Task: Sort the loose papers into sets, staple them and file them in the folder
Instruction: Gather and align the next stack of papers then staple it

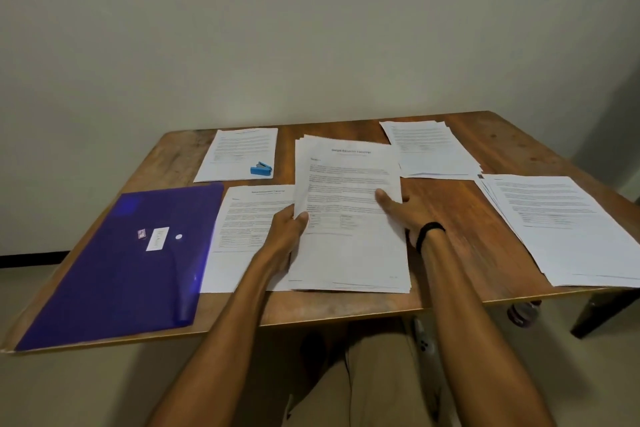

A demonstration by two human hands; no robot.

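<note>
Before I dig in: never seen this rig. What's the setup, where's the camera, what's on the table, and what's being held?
There is no machine here. A person works with bare hands, and the single picture comes from a camera worn on their head, looking forward and down, so the arms reach in from the bottom. The left hand and right hand each grip a side edge of a stack of papers, thumbs on top. On the wooden table lie a purple folder at the left, a blue stapler resting on a far sheet, a near sheet partly under the stack, a far pile and a right pile. The print is too blurred to read.
</note>
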